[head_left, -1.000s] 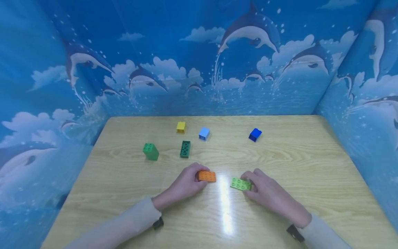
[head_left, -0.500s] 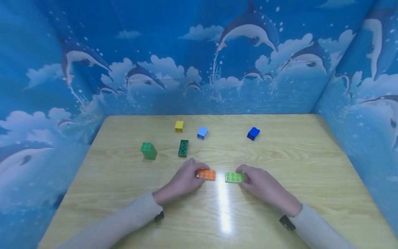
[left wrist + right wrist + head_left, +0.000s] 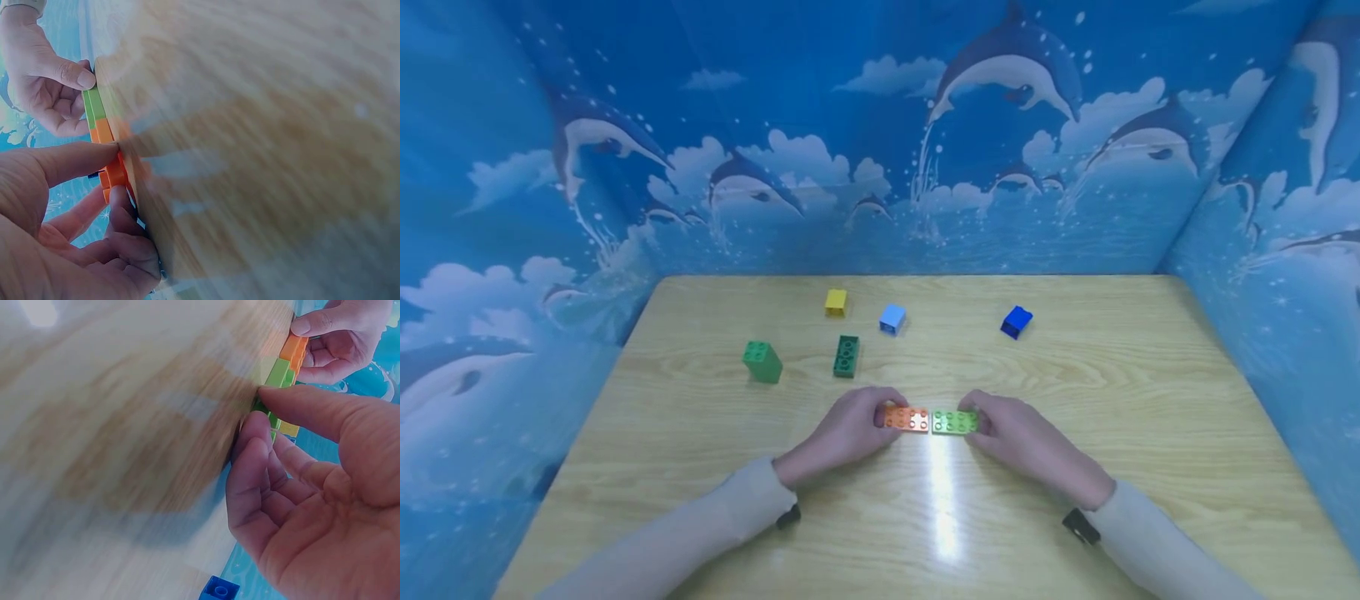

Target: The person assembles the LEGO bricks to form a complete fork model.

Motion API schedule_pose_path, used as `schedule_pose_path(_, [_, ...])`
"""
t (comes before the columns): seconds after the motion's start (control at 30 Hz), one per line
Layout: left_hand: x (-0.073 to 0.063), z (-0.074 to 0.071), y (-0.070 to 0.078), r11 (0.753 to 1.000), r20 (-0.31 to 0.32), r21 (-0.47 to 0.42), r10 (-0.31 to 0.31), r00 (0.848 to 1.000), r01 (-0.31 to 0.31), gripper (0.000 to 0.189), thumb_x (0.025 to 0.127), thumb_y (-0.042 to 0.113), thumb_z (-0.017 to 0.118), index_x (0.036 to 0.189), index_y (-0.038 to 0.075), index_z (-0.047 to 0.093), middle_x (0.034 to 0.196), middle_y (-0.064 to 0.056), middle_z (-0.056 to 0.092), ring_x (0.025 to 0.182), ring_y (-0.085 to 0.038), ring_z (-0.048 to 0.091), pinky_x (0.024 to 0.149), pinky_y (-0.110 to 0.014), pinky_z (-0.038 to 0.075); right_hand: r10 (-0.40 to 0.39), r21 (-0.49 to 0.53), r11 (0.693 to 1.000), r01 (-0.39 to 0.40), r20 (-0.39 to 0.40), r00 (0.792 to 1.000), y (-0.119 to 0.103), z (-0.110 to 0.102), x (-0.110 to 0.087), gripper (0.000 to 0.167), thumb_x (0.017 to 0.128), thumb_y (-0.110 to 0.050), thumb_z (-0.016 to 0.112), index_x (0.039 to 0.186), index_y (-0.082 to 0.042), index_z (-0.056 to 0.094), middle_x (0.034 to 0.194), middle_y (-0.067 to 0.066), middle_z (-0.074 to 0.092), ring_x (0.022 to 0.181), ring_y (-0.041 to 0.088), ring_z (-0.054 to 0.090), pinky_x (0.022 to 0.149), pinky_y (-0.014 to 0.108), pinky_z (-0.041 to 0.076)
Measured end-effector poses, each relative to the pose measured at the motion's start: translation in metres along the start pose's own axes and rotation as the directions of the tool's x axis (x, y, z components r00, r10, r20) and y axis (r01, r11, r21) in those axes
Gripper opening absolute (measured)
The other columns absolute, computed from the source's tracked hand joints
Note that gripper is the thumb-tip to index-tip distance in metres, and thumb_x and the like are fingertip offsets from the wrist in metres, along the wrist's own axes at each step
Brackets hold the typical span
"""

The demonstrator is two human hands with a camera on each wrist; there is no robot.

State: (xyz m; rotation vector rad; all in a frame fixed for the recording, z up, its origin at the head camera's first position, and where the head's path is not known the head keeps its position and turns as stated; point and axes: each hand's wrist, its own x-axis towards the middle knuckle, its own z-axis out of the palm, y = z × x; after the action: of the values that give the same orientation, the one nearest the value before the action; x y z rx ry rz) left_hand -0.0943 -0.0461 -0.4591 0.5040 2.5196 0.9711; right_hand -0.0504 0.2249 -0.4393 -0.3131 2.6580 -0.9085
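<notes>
In the head view my left hand (image 3: 853, 423) pinches an orange toy building brick (image 3: 908, 419) between thumb and fingers, at its left end. Opposite it, my right hand (image 3: 1026, 437) pinches a lime green brick (image 3: 953, 422) by the right end. Both bricks lie studs up on the table, end to end in one line, with their short ends nearly meeting. The left wrist view shows the thumb pressed along the side of the orange brick (image 3: 103, 131), low at the tabletop. From the right wrist, the lime green brick (image 3: 279, 374) sits between thumb and fingers.
Behind the hands stand a tall green brick stack (image 3: 763, 363), a dark green brick (image 3: 846, 357) with its hollow side up, a yellow brick (image 3: 836, 303), a light blue brick (image 3: 892, 320) and a dark blue brick (image 3: 1017, 322). Dolphin-printed cloth (image 3: 880, 233) walls the wooden table (image 3: 1120, 367).
My right hand has brought the lime green brick leftward and slightly away from me, turning it level with the orange one. The orange brick has shifted slightly right; the gap between them has closed.
</notes>
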Motion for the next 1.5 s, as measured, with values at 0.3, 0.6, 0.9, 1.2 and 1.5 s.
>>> schedule_pose_path(0.3, [0.001, -0.002, 0.003, 1.000, 0.003, -0.005, 0.011, 1.000, -0.011, 0.042, 0.089, 0.005, 0.087, 0.128, 0.014, 0.076, 0.083, 0.004, 0.062, 0.071, -0.014, 0.057, 0.062, -0.028, 0.046, -0.012, 0.006, 1.000, 0.012, 0.009, 1.000, -0.001, -0.001, 0.003, 0.038, 0.097, -0.005, 0.079, 0.134, -0.005, 0.069, 0.083, -0.004, 0.060, 0.068, 0.014, 0.053, 0.059, 0.029, 0.047])
schedule_pose_path(0.6, [0.002, -0.003, 0.002, 1.000, 0.004, -0.009, 0.004, 1.000, -0.004, 0.042, 0.089, 0.005, 0.087, 0.129, 0.014, 0.075, 0.083, 0.004, 0.063, 0.070, -0.014, 0.057, 0.061, -0.027, 0.046, -0.020, 0.006, 1.000, 0.020, 0.014, 1.000, -0.001, -0.002, 0.005, 0.039, 0.097, -0.005, 0.079, 0.135, -0.006, 0.069, 0.084, -0.004, 0.060, 0.069, 0.014, 0.053, 0.060, 0.030, 0.048])
schedule_pose_path(0.9, [-0.003, -0.004, -0.011, 0.998, 0.003, -0.048, 0.051, 0.999, -0.050, 0.049, 0.087, 0.004, 0.087, 0.133, 0.006, 0.070, 0.090, 0.003, 0.063, 0.078, -0.014, 0.059, 0.067, -0.029, 0.053, 0.028, 0.045, 0.999, -0.030, 0.044, 0.999, 0.003, -0.003, 0.002, 0.050, 0.098, -0.017, 0.081, 0.144, -0.005, 0.063, 0.090, -0.003, 0.063, 0.071, 0.016, 0.056, 0.061, 0.032, 0.050])
schedule_pose_path(1.2, [-0.013, -0.009, -0.017, 0.997, -0.034, 0.018, 0.070, 0.997, -0.069, 0.050, 0.086, 0.013, 0.091, 0.131, 0.009, 0.070, 0.101, 0.005, 0.061, 0.089, -0.012, 0.058, 0.076, -0.028, 0.054, -0.012, 0.224, 0.974, 0.021, -0.042, 0.999, 0.031, -0.026, 0.005, 0.031, 0.109, -0.024, 0.069, 0.135, -0.008, 0.067, 0.104, 0.002, 0.067, 0.093, 0.021, 0.064, 0.078, 0.034, 0.057])
schedule_pose_path(1.5, [-0.012, -0.011, -0.016, 0.995, -0.053, 0.056, 0.080, 0.995, -0.077, 0.045, 0.087, 0.014, 0.092, 0.127, 0.009, 0.073, 0.099, 0.006, 0.062, 0.089, -0.011, 0.059, 0.078, -0.028, 0.054, -0.116, 0.177, 0.979, 0.105, 0.053, 0.992, 0.040, -0.027, 0.008, 0.053, 0.102, -0.023, 0.080, 0.147, -0.002, 0.061, 0.105, -0.001, 0.068, 0.094, 0.019, 0.065, 0.081, 0.030, 0.058])
